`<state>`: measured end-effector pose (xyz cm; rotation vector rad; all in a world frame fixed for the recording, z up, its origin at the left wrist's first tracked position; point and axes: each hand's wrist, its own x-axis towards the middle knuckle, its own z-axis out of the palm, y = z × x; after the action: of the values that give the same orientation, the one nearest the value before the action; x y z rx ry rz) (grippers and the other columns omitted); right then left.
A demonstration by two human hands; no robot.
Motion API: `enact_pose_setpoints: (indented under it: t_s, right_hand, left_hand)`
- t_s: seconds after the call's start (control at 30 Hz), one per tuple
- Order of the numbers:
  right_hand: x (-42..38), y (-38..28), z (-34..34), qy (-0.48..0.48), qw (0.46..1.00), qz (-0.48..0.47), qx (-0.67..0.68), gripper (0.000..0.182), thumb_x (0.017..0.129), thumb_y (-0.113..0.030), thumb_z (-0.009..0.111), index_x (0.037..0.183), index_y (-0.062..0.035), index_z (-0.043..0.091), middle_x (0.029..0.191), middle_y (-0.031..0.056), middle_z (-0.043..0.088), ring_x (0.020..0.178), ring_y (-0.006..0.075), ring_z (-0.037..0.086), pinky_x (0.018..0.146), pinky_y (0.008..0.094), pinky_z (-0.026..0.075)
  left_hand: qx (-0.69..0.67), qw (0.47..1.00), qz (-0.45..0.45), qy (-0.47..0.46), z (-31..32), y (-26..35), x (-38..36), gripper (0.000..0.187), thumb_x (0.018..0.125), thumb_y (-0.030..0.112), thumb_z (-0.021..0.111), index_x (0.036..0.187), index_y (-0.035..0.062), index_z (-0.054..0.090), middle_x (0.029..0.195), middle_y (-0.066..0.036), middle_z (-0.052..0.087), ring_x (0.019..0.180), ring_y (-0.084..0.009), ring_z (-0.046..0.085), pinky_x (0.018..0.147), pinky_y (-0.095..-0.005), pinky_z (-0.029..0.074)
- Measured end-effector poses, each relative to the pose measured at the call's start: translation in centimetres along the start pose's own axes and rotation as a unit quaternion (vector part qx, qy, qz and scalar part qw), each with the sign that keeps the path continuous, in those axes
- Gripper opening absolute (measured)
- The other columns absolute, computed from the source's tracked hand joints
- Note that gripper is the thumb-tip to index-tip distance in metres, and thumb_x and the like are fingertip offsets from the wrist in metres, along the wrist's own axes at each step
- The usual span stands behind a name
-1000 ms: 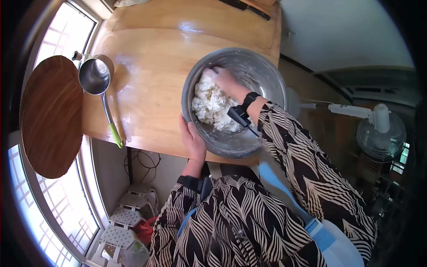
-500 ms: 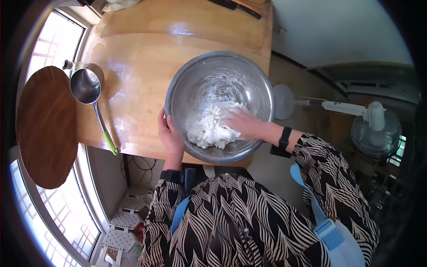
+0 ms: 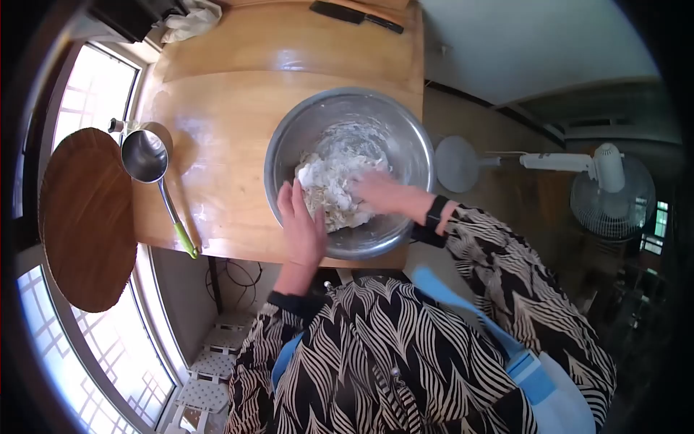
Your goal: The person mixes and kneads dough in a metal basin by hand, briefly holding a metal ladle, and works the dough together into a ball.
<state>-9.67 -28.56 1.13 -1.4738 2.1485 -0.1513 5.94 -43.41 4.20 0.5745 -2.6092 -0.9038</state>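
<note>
A big steel bowl [image 3: 416, 155] stands near the front edge of the wooden table, with a shaggy, floury mass of dough [image 3: 334, 189] inside. My right hand [image 3: 383, 194] reaches in from the right and works in the dough; its fingertips are blurred and partly hidden there. Over the bowl's left rim comes my left hand [image 3: 302, 228], fingers stretched out at the dough's left side, not closed around it.
Left of the bowl lies a steel ladle [image 3: 148, 155] with a green handle. A round wooden board [image 3: 88, 220] leans by the window. At the table's far end are a black-handled knife [image 3: 354, 14] and a whitish cloth or bag [image 3: 191, 23]. A fan [image 3: 611, 195] stands to the right.
My left hand has moved from the bowl's outer left side over the rim to the dough. My right hand stays in the dough, which has shifted shape. The camera view has shifted slightly.
</note>
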Motion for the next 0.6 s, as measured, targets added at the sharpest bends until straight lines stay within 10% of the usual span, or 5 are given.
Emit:
enact_pose_setpoints:
  t_s: [0.17,0.27,0.37,0.5,0.6]
  right_hand:
    - [-3.7,3.1,-2.5,0.073,0.962,0.13,0.228,0.058,0.083,-0.041,0.061,0.121,0.001,0.05,0.126,0.0249,0.046,0.113,0.0429,0.047,0.097,0.0471,0.038]
    - [-2.4,4.5,1.9,0.053,0.81,0.313,0.492,0.072,0.084,-0.051,0.056,0.132,0.0013,0.039,0.13,0.0291,0.04,0.114,0.0451,0.047,0.098,0.0455,0.038]
    - [-0.8,2.5,2.7,0.047,0.901,0.335,0.271,0.078,0.083,-0.055,0.054,0.133,0.0024,0.036,0.13,0.0317,0.038,0.115,0.0455,0.046,0.096,0.0427,0.04]
    - [0.4,1.4,6.2,0.079,0.884,0.316,0.334,0.08,0.084,-0.055,0.054,0.135,0.0007,0.028,0.129,0.031,0.041,0.109,0.0442,0.052,0.087,0.0447,0.047]
    - [-0.5,-0.9,5.7,0.002,0.749,0.345,0.565,0.076,0.086,-0.055,0.051,0.137,-0.0027,0.027,0.125,0.0276,0.046,0.103,0.0385,0.057,0.076,0.0438,0.053]
  left_hand:
    - [-0.438,0.832,-0.337,-0.059,1.7,1.5,-4.0,0.065,0.092,0.03,0.052,0.139,0.0011,0.017,0.135,-0.018,0.032,0.122,-0.0298,0.037,0.097,-0.0436,0.034]
    - [-0.491,0.696,-0.511,-0.12,0.1,2.1,-2.2,0.068,0.091,0.047,0.048,0.138,0.0085,0.019,0.142,-0.014,0.029,0.125,-0.0307,0.039,0.095,-0.051,0.032]
    - [-0.553,0.618,-0.551,-0.092,4.0,-0.9,-0.6,0.068,0.09,0.047,0.05,0.138,0.0096,0.021,0.14,-0.015,0.034,0.124,-0.0342,0.04,0.094,-0.0555,0.03]
    - [-0.5,0.704,-0.502,-0.042,7.3,-2.2,1.4,0.069,0.086,0.03,0.059,0.139,0.0098,0.019,0.13,-0.016,0.039,0.11,-0.0298,0.05,0.086,-0.0421,0.044]
    - [-0.349,0.865,-0.357,-0.055,9.6,-7.4,1.2,0.072,0.084,0.022,0.062,0.141,0.0071,0.021,0.129,-0.02,0.036,0.107,-0.03,0.052,0.084,-0.0356,0.047]
